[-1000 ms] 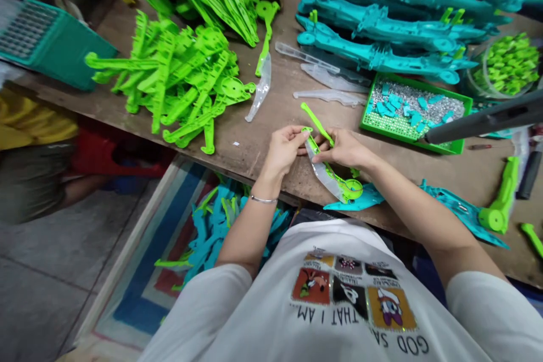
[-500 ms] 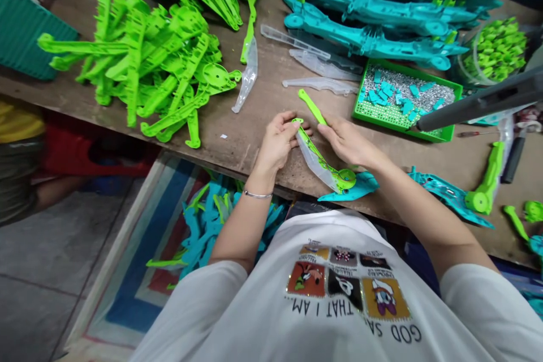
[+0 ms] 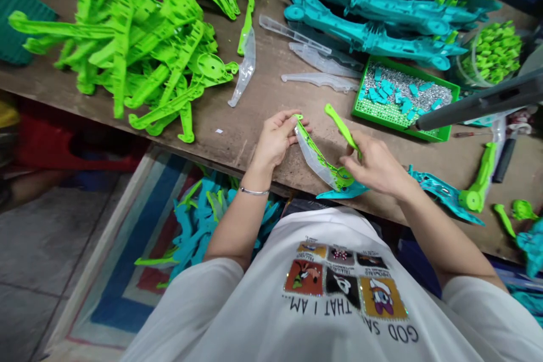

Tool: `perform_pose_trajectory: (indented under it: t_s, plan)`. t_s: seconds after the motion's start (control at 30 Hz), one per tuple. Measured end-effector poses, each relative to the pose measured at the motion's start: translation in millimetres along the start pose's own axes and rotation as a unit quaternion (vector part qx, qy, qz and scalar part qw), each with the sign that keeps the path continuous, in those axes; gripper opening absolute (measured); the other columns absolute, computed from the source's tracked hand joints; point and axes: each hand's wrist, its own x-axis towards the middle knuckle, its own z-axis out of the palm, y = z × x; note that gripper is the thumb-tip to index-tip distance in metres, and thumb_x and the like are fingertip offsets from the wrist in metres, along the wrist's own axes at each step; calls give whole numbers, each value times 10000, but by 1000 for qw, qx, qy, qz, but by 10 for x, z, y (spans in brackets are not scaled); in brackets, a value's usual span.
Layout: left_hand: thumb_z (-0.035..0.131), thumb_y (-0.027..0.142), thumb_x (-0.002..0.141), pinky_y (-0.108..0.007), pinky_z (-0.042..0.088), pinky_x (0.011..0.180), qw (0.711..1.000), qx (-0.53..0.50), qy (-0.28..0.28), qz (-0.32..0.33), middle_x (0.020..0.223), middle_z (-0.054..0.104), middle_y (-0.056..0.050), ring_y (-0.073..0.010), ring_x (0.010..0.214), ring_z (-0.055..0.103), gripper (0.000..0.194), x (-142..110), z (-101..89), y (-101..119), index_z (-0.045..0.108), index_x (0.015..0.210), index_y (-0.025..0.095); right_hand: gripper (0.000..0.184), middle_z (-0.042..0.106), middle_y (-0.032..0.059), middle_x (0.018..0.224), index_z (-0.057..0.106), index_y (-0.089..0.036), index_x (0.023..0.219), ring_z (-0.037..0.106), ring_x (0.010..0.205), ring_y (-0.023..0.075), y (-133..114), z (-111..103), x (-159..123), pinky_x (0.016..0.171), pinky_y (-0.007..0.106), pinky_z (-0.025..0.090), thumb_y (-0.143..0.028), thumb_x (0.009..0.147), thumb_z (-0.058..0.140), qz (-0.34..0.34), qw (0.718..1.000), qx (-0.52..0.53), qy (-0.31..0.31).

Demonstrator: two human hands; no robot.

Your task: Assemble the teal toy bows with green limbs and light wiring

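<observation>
My left hand (image 3: 278, 138) pinches the narrow upper end of a green plastic part with a clear plastic strip (image 3: 316, 161) along its side. The wide end of that part rests over a teal plastic piece (image 3: 339, 193) at the table's front edge. In my right hand (image 3: 373, 164) is a slim green plastic lever (image 3: 341, 125), its rounded end pointing up and left. The right fingers are closed round its lower end, close to the wide end of the other part, and hide some of it.
A heap of green parts (image 3: 161, 56) lies at left; teal housings (image 3: 373, 34) are stacked at the back. A green basket (image 3: 382, 112) holds screws and teal bits. Clear strips (image 3: 318, 82) lie mid-table. A grey rod-shaped tool (image 3: 475, 103) juts in from the right.
My right hand has moved right and slightly down with the green lever, from above the strip to beside the wide end. My left hand keeps its hold.
</observation>
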Motion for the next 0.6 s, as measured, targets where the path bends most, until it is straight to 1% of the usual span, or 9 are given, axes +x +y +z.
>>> perform_pose_trajectory:
  t_s: [0.07, 0.13, 0.23, 0.3, 0.37, 0.47, 0.6]
  plan:
    - [752, 319, 869, -315, 632, 810, 1000, 4, 1, 2, 933, 775, -71, -185, 836, 781, 310, 2, 1, -6, 647, 1106, 149, 240, 704, 61, 922, 621, -192, 1086, 634, 787, 226, 13, 62, -67, 740, 335, 446, -246, 853, 598, 8, 999, 13, -44]
    - [754, 323, 869, -337, 632, 844, 1000, 10, 4, 3, 947, 772, -74, -193, 864, 782, 316, 4, 1, -12, 645, 1111, 150, 244, 719, 59, 962, 605, -203, 1067, 648, 807, 224, 39, 133, -102, 733, 327, 438, -235, 825, 618, 10, 998, 25, -63]
    - [753, 329, 869, -340, 632, 854, 1000, 16, 7, 6, 956, 771, -71, -195, 887, 781, 316, 4, 4, -14, 642, 1109, 155, 257, 740, 49, 998, 611, -214, 1072, 666, 847, 224, 90, 209, -97, 752, 323, 440, -231, 817, 637, 11, 997, 51, -62]
    - [754, 332, 869, -326, 631, 844, 1000, 18, 8, 6, 959, 772, -68, -190, 885, 781, 315, 0, 7, -14, 642, 1106, 157, 277, 757, 36, 1001, 626, -222, 1110, 670, 832, 211, 125, 228, -74, 762, 320, 446, -229, 834, 636, 12, 995, 73, -67]
    - [759, 337, 868, -321, 629, 842, 1000, 17, 10, 6, 961, 769, -68, -189, 880, 781, 317, -2, 11, -14, 643, 1103, 157, 337, 772, 29, 1011, 632, -226, 1179, 673, 815, 202, 154, 232, -52, 777, 319, 455, -220, 842, 637, 18, 993, 89, -74]
    - [758, 329, 872, -326, 629, 842, 1000, 10, 8, 10, 969, 766, -75, -193, 878, 783, 314, -3, 13, -18, 642, 1104, 152, 431, 784, 32, 1030, 629, -219, 1249, 688, 841, 209, 179, 239, -34, 796, 321, 467, -206, 820, 663, 27, 992, 95, -77]
    - [757, 329, 879, -336, 632, 861, 1000, 16, 11, 7, 973, 762, -65, -194, 902, 783, 305, -4, 12, -17, 641, 1105, 159, 443, 795, 37, 1018, 638, -210, 1242, 703, 842, 213, 203, 261, -19, 810, 326, 483, -204, 802, 693, 38, 991, 105, -68]
